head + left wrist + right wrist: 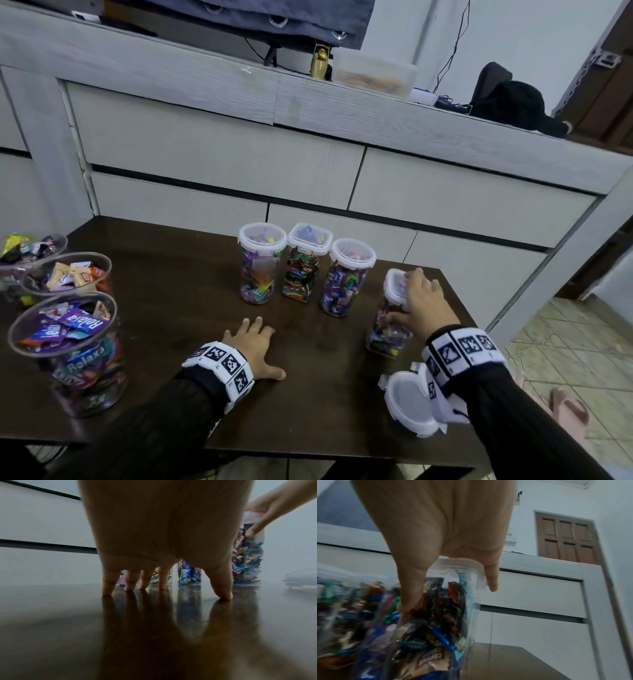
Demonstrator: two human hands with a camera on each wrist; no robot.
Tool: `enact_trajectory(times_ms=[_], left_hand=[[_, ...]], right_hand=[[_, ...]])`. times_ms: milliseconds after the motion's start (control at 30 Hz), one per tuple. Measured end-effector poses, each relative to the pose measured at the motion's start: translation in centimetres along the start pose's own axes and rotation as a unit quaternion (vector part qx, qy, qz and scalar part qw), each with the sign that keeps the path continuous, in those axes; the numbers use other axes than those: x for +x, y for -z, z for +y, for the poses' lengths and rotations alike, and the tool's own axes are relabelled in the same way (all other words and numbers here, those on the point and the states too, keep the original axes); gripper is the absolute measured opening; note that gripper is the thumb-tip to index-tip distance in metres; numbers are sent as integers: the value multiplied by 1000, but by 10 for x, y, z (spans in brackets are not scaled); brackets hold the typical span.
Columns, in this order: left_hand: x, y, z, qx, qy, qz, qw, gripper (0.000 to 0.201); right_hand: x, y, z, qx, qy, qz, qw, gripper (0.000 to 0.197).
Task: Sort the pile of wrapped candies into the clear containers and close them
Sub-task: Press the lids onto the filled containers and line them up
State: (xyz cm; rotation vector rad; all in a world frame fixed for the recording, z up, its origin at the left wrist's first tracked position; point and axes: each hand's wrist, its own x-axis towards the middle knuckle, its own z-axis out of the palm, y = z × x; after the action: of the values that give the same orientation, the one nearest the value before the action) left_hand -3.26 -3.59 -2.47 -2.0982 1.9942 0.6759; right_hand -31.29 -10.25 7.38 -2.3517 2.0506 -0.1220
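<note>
While three jars already stand lidded, one is in hand and others wait:
Step in hand: the right hand [423, 301] grips the fourth container [388, 329] from above, fingers curled over its lid [394, 279] and thumb down its side; it looks like the closing or placing of this jar.
Left hand: the left hand [255, 346] rests spread and flat on the dark table [171, 281], holding nothing.
Task's things: three closed containers [301, 263] stand in a row at the far edge; three open tubs of candies [68, 339] sit at the left.
Next move: probably pressing the lid's clips down, then taking the loose lid [409, 404] near the right wrist.
Hard to tell: whether the lid is latched, since the hand covers it; the right wrist view is blurred.
</note>
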Motion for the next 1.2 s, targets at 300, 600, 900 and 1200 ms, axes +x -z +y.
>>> enact_trajectory(times_ms=[300, 600, 900, 1200], left_hand=[[5, -6, -7, -1, -15, -5, 1000, 99], [11, -9, -9, -3, -10, -3, 1000, 100], [-20, 18, -6, -25, -32, 40, 998, 67], [-104, 85, -12, 30, -80, 362, 928, 49]], right_hand=[[65, -1, 2, 47, 11, 25, 999, 81], [76, -8, 1, -7, -1, 28, 1000, 85], [17, -9, 34, 99, -64, 20, 993, 77], [-41, -58, 58, 11, -213, -148, 966, 87]])
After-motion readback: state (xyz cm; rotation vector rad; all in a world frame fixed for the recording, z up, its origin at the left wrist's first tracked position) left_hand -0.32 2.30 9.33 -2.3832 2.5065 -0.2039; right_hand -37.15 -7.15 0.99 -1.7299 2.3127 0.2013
